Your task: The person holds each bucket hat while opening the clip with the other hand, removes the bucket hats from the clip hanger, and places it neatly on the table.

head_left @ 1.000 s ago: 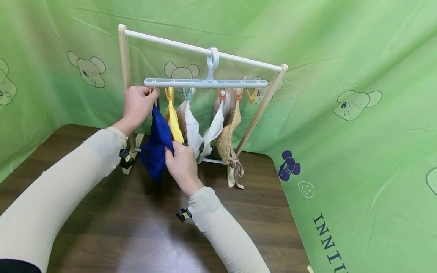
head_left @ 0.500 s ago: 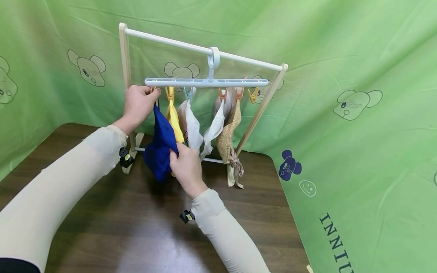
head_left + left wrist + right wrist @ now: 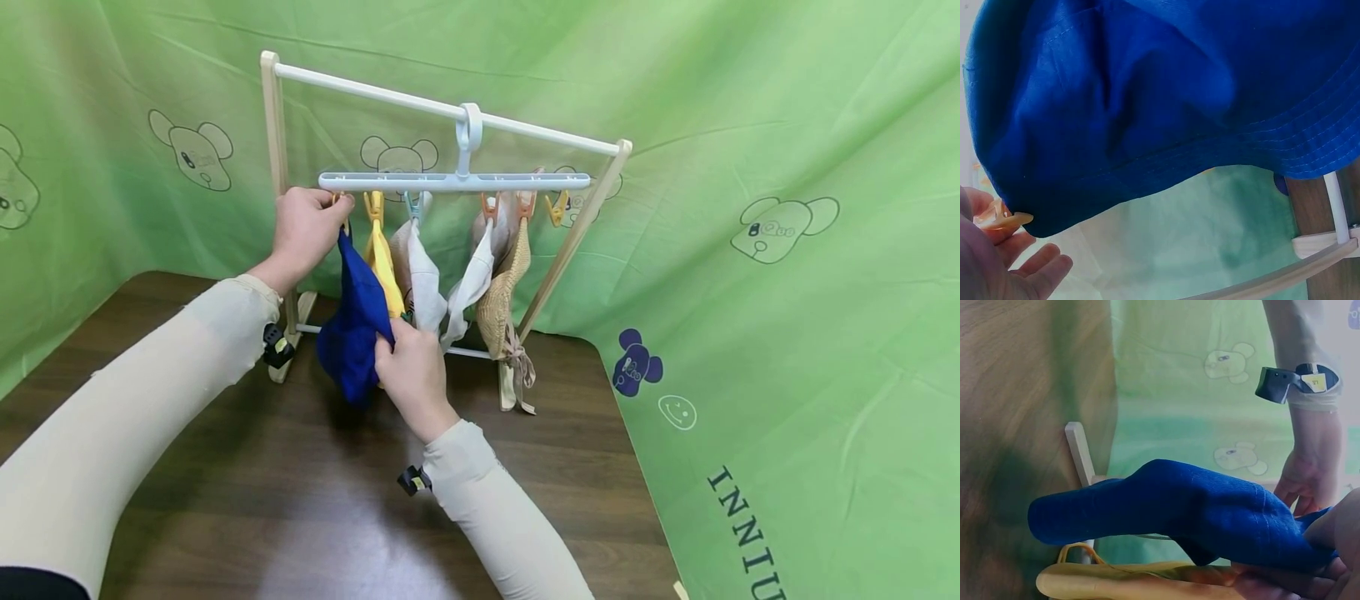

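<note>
While my left hand pinches an orange clothespin at the left end of the pale blue clip hanger, my right hand grasps the blue cloth hat lower down, thumb on one side of the fabric and fingers on the other. The hat is right under that end of the hanger, its upper corner at the clothespin; whether the clip bites the cloth I cannot tell. Its brim shows several rows of stitching from my left wrist.

Just beside the blue hat I see a yellow hat hanging from a yellow clip. Farther right along the hanger come two whitish hats, one under a light blue clip, then a woven straw hat with a tied ribbon, under an orange clip. The hanger hooks over the white rod of a wooden-sided rack, which stands on the brown wood-grain table before a green curtain.
</note>
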The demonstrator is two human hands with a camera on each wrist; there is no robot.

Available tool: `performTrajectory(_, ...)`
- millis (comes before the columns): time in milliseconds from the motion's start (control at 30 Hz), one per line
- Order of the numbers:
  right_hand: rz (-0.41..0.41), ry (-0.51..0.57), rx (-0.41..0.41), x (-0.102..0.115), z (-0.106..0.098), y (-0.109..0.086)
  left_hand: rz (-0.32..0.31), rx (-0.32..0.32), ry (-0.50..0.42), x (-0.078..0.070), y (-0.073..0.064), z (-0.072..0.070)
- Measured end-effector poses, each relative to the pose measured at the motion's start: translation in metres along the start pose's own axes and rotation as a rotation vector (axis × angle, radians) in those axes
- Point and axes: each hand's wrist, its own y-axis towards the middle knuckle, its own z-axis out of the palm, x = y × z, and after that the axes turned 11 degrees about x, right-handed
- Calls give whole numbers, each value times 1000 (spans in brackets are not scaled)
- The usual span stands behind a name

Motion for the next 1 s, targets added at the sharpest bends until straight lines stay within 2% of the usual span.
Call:
performTrajectory(267,-5,-51,-25,-1,0,-4,15,-10,0,0,2,1)
performTrajectory(533,12,-9,-22,-2,-3,-7,8,-15,14,2,8,-4)
performTrajectory(767,78,84,18,-4,-14,1,-20,13,24,-1,8,-6)
performTrajectory(1000,149,97,85,-3,-27,12,-31,19,37,1,9,-6)
